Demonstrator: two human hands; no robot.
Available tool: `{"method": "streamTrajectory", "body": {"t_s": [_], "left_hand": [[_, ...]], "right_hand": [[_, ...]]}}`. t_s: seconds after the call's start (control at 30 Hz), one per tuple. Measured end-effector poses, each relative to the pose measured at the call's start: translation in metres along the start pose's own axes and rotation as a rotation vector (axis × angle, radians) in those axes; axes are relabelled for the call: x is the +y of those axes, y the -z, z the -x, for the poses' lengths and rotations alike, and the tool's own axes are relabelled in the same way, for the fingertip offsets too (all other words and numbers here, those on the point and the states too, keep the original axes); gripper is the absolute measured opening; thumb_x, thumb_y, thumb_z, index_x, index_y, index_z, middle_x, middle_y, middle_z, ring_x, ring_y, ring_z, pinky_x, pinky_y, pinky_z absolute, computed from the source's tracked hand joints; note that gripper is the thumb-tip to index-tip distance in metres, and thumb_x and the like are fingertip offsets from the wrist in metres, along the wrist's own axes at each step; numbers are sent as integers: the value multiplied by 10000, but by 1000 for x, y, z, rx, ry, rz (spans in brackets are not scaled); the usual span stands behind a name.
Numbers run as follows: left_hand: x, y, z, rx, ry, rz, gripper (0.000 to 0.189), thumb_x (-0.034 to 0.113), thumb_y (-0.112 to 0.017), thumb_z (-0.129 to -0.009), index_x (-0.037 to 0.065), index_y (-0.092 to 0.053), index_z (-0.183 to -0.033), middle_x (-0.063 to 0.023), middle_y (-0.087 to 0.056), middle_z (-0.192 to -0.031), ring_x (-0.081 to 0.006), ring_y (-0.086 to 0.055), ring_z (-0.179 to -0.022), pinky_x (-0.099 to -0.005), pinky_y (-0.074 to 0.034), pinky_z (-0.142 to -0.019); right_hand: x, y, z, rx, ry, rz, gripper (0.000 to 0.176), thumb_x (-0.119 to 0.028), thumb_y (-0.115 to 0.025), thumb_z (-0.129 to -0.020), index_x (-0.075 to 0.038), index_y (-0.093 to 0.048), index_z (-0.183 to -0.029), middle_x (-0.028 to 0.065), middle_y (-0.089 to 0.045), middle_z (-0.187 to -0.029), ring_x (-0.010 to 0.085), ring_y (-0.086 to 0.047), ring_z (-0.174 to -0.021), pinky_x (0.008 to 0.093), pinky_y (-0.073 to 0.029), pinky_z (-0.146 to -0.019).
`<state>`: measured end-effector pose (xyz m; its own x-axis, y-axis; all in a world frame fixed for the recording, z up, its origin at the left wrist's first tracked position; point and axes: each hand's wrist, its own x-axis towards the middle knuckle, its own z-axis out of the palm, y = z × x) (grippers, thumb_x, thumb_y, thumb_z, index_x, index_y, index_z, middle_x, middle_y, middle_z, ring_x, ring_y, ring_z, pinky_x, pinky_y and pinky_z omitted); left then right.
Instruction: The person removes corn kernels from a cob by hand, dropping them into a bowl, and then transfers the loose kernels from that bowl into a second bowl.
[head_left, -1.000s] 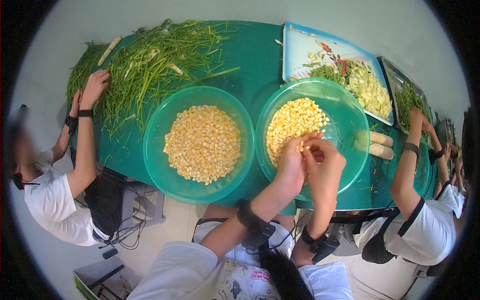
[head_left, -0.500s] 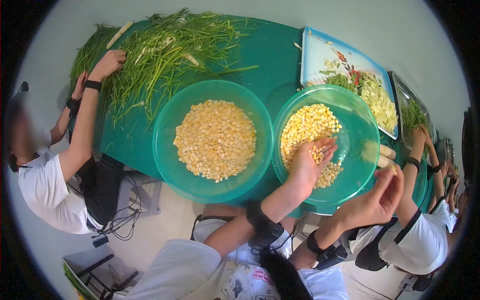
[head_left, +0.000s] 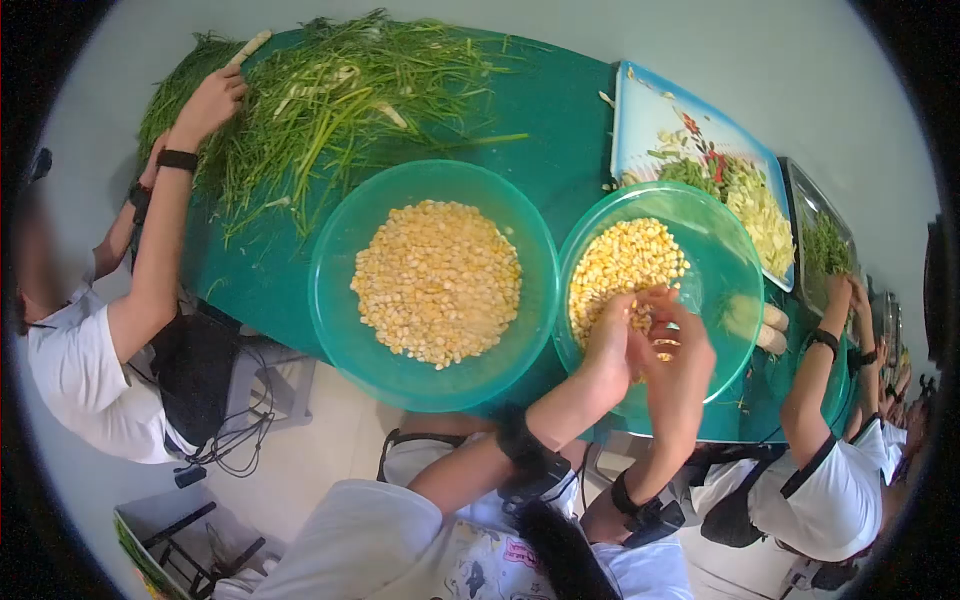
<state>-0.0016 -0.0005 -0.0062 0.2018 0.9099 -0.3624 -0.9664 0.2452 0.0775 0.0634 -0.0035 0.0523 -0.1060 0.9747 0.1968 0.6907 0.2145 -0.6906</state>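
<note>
My left hand [head_left: 608, 335] is cupped palm up over the right green bowl [head_left: 735, 260], with some corn kernels [head_left: 640, 318] in its palm. Bent over that palm is my right hand [head_left: 682, 355], its fingertips among the kernels. What its fingers pinch is partly hidden. Under both hands, loose yellow corn kernels [head_left: 625, 255] lie along the left side of the bowl. To the left stands a larger green bowl [head_left: 335, 320] holding a broad layer of paler corn kernels [head_left: 435, 285].
Leafy green stalks [head_left: 330, 130] cover the table's [head_left: 570, 120] far left, where another person's hand [head_left: 210, 105] touches them. A white-blue tray [head_left: 650, 100] of cut vegetables is behind the right bowl. Corn cobs [head_left: 772, 328] lie right of it, near another person's arms [head_left: 825, 340].
My right hand has swung left from beyond the bowl's right rim to my left palm. My left hand stays cupped around kernels. The view has shifted slightly.
</note>
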Motion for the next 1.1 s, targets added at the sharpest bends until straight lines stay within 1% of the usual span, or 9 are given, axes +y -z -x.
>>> {"method": "streamTrajectory", "body": {"t_s": [0.07, 0.27, 0.33, 0.4, 0.57, 0.8, 0.97, 1.03, 1.1], "left_hand": [[-3, -2, -1, 34, -32, -13, 396, 246, -300, -927, 16, -527, -1156, -116, -567, -1192, -204, -535, -1049, -342, -415, -963], [-4, -2, -4, 38, -86, -49, 382, 243, -319, -926, 12, -526, -1147, -108, -565, -1190, -193, -526, -1098, -321, -401, -972], [-5, -3, -3, 25, -115, -58, 358, 287, -364, -922, 45, -552, -1108, -70, -582, -1120, -145, -543, -968, -297, -437, -879], [-6, -6, -1, 63, -124, -43, 355, 284, -368, -921, 44, -555, -1104, -71, -586, -1104, -153, -547, -985, -303, -435, -888], [-5, 0, -5, 57, -96, -54, 364, 281, -347, -921, 48, -552, -1110, -88, -603, -1101, -191, -554, -1050, -322, -421, -936], [-5, 3, -6, 78, -110, -146, 365, 267, -330, -920, 37, -544, -1105, -104, -601, -1093, -198, -560, -1035, -350, -442, -909], [-6, 1, -8, 34, -146, -149, 371, 244, -309, -921, 10, -522, -1115, -115, -587, -1132, -199, -541, -1051, -341, -409, -946], [-9, 0, -8, 55, -165, -83, 356, 246, -314, -914, 20, -525, -1091, -88, -586, -1083, -174, -563, -907, -311, -456, -833], [-8, 1, -8, 34, -161, -91, 355, 243, -314, -914, 17, -523, -1091, -90, -585, -1085, -178, -563, -908, -318, -457, -835]], "right_hand": [[3, -5, 2, -42, 29, 107, 282, -5, -674, -703, -29, -618, -978, 141, -560, -846, 284, -595, -763, 358, -484, -639], [9, -13, -4, -1, 11, 94, 238, 24, -644, -701, -25, -608, -931, 180, -574, -882, 345, -603, -770, 397, -478, -654], [11, -15, -5, 22, 49, 109, 211, 19, -642, -712, -14, -609, -917, 169, -582, -853, 320, -602, -729, 376, -477, -640], [15, -16, -5, 44, 85, 126, 184, 14, -641, -722, -4, -609, -903, 158, -590, -824, 295, -602, -687, 356, -475, -626], [16, -12, -5, -28, 195, 269, 168, -37, -593, -779, -28, -601, -946, 210, -604, -938, 409, -589, -784, 447, -468, -689], [21, -17, -9, -20, 114, 227, 140, -16, -603, -750, -4, -584, -888, 211, -607, -867, 388, -599, -756, 432, -474, -676], [27, -14, -6, 50, 96, -20, 108, 20, -640, -705, 26, -594, -802, 163, -597, -715, 257, -598, -592, 328, -462, -561], [25, -12, -6, 28, 52, -51, 117, 21, -645, -701, 17, -593, -806, 166, -596, -747, 284, -597, -619, 341, -468, -578], [25, -11, -6, 7, 10, -79, 127, 22, -650, -698, 9, -592, -810, 169, -596, -780, 310, -596, -646, 354, -474, -595]]}}
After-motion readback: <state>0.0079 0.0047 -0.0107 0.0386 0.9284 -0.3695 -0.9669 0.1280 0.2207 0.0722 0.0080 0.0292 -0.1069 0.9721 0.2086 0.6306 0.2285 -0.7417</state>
